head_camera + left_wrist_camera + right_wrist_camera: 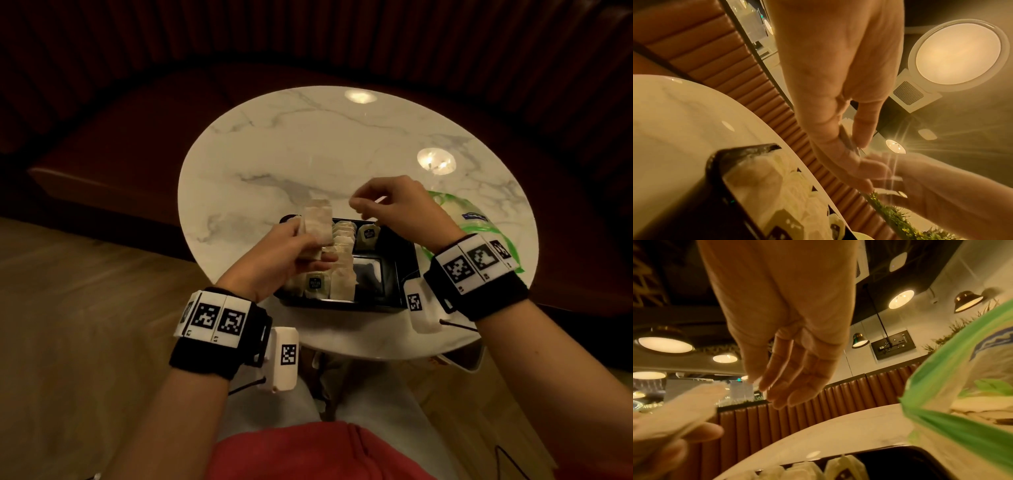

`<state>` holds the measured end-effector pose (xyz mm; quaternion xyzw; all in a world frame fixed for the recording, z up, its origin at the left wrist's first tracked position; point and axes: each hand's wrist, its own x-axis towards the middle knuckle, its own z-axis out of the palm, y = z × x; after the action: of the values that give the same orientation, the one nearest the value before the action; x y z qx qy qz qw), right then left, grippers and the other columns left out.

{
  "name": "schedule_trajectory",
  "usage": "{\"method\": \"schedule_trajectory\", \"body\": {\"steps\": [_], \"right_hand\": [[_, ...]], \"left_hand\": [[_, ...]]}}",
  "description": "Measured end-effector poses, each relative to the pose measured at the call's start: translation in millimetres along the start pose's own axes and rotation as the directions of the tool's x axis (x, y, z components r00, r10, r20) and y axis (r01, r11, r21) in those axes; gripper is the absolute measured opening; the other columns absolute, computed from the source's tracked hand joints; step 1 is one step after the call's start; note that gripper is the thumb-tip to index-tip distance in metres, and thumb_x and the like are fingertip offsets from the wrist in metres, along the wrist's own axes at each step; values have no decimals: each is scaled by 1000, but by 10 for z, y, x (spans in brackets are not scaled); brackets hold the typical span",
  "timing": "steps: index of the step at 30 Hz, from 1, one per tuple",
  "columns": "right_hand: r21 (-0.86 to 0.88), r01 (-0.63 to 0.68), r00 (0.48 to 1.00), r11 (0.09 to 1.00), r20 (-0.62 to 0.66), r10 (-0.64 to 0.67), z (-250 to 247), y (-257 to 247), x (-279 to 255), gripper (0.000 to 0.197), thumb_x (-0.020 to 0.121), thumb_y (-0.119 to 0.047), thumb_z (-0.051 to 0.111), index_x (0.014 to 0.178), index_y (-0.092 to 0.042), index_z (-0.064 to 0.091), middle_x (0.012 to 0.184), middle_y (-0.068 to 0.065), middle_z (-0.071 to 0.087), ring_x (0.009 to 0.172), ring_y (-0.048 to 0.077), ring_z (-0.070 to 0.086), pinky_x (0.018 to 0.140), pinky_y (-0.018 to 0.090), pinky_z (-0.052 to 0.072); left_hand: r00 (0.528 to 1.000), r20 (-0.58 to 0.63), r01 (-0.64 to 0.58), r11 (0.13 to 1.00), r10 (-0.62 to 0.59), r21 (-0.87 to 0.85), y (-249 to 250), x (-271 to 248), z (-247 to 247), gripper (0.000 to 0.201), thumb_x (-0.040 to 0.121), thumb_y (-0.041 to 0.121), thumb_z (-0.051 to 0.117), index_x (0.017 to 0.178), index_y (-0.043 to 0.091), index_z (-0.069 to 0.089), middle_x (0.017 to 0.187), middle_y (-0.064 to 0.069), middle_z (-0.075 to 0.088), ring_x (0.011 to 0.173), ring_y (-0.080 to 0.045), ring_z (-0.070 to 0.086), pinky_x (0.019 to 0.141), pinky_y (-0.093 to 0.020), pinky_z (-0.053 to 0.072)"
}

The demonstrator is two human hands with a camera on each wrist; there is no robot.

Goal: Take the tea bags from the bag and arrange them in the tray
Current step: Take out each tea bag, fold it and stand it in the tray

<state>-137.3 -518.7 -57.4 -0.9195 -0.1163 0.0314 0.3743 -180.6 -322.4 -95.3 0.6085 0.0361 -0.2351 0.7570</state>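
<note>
Below you, the round white marble-patterned table [308, 144] carries everything, with a brown ribbed leather bench [113, 137] curving behind its far edge; your black rectangular plastic tray [394, 260] sits at the near edge of the table, divided into compartments; its left compartments hold upright rows of pale paper tea bags [342, 270], some showing dark square labels, while the near right compartment shows bare black floor; the green-and-white plastic bag [479, 222] lies on the table just right of the tray, partly under your right wrist, with flat pale packets visible in its mouth from the right wrist view.

Your left hand [291, 253] is raised over the tray's left side, thumb and fingers curled round a small stack of pale tea bags [317, 224] held upright, clear of the rows below; your right hand [394, 202] hovers above the tray's far edge, close to the stack but apart from it; from the head view thumb and forefinger look pinched together, yet the right wrist view shows the other fingers [797, 379] loosely extended with nothing in them; whether the pinch holds a string or tag you cannot tell.
</note>
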Motion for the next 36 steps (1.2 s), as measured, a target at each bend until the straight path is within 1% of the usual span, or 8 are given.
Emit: {"method": "schedule_trajectory", "body": {"steps": [2,5,9,14,19,25,29,36], "right_hand": [[76,36,995,996,87,-42,14,-123,-61,22,90,-30,67,106,-16,70,94,-7,71,81,4,68,69,10,50],[117,53,988,992,140,-70,15,-176,-99,27,88,-30,69,112,-17,68,99,-6,69,82,1,67,70,10,49],[80,85,989,993,111,-94,-43,-164,-134,11,89,-25,68,97,-18,71,87,-10,69,76,-4,63,68,8,47],[-12,5,998,1000,67,-4,-173,-21,-150,12,89,-30,69,96,-22,73,89,-11,68,74,-3,59,66,11,44],[-317,-43,986,948,141,91,-130,186,-64,16,91,-24,66,101,-16,76,92,-1,69,68,-3,52,60,5,34],[-427,-111,973,898,137,185,67,369,100,14,87,-13,68,98,-9,76,98,11,73,89,19,62,76,24,42],[-431,-155,981,889,38,189,201,510,196,12,84,-8,66,87,-15,75,98,13,69,91,27,65,84,37,53],[-534,-160,985,830,-26,173,273,564,246,18,85,-10,63,86,-28,66,101,7,65,93,28,61,78,36,51]], "left_hand": [[998,59,-14,1000,14,10,-17,-8,41,24,97,2,51,120,1,58,109,-12,68,90,-20,72,72,-23,58],[995,99,-31,999,27,44,-39,-22,46,27,97,4,53,123,-1,57,115,-14,67,100,-26,71,82,-28,59],[995,82,-56,995,49,80,-50,-35,41,27,92,10,62,119,2,61,110,-13,71,96,-25,72,80,-29,59],[988,-129,-66,992,80,111,-61,-13,-120,15,89,15,67,101,6,68,79,-2,71,69,-11,69,55,-17,52],[907,-390,-29,946,161,323,-132,42,-394,14,90,16,68,102,9,66,80,-4,65,57,-8,57,50,-20,44],[923,-358,72,851,140,520,-256,63,-517,28,86,19,72,112,12,63,99,-8,69,79,-19,61,60,-26,45],[935,-332,81,835,126,544,-298,85,-562,37,82,16,76,116,14,62,107,-7,70,93,-24,63,67,-27,43],[936,-326,74,831,133,551,-303,94,-581,40,80,15,78,117,13,63,101,-5,69,84,-18,60,64,-25,44]]}}
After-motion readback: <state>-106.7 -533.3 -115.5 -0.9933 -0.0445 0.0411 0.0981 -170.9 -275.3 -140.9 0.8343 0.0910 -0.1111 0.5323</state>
